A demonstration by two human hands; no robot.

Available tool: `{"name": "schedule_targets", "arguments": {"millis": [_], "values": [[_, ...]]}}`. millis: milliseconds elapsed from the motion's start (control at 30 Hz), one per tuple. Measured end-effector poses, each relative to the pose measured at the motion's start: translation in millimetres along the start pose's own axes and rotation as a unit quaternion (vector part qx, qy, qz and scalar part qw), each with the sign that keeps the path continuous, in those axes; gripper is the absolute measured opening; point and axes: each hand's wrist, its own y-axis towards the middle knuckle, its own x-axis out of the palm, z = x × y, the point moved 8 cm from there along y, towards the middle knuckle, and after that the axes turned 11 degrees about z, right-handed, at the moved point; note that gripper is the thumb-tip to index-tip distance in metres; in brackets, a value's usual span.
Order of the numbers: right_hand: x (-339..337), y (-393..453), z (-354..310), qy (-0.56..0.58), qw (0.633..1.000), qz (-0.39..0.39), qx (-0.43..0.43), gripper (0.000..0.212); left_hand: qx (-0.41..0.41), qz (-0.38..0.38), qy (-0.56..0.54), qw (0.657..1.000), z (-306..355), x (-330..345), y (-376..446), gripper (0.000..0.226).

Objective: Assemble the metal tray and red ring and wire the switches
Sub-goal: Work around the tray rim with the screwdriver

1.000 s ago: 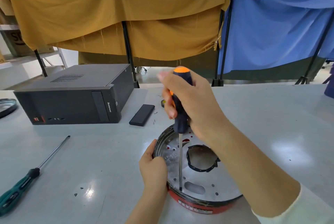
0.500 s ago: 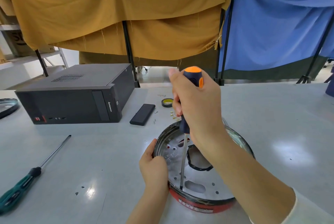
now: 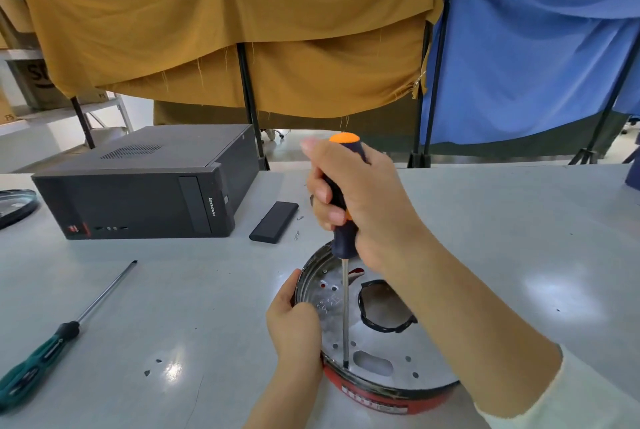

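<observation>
A round metal tray (image 3: 384,356) with several holes and a black-edged cutout sits inside a red ring (image 3: 377,400) on the grey table, near the front. My right hand (image 3: 360,200) grips the dark-blue and orange screwdriver (image 3: 343,220) upright; its shaft tip stands on the tray's near side beside an oblong slot. My left hand (image 3: 294,324) holds the tray's left rim, fingers curled over the edge. My right forearm hides the tray's right side.
A green-handled screwdriver (image 3: 59,335) lies at the left. A black computer case (image 3: 145,193) stands behind, with a flat black device (image 3: 273,222) and small screws (image 3: 297,234) beside it. Another metal ring (image 3: 14,201) shows at the far left edge.
My right hand has swung back left with the screwdriver handle, bringing the shaft upright again. The tip stays at the same spot on the tray. My left hand has not moved.
</observation>
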Motion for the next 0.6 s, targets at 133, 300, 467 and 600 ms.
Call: {"name": "schedule_targets", "arguments": {"millis": [133, 300, 467, 600], "values": [[-22.8, -8.0, -6.0, -0.008, 0.988, 0.144, -0.054, 0.041, -0.003, -0.002, 0.007, 1.0, -0.4, -0.1, -0.9, 0.069], [5.9, -4.5, -6.4, -0.063, 0.988, -0.136, 0.03, 0.025, 0.017, -0.033, 0.03, 0.999, 2.2, 4.1, 0.1, 0.07], [22.1, -10.1, -8.5, 0.059, 0.965, -0.245, 0.072, 0.015, 0.023, -0.039, 0.034, 0.998, 2.3, 5.8, 3.7, 0.072], [12.3, -4.5, -2.8, 0.03, 0.994, -0.099, 0.02, 0.028, 0.003, -0.029, 0.007, 1.0, -2.7, 3.5, 6.3, 0.067]]}}
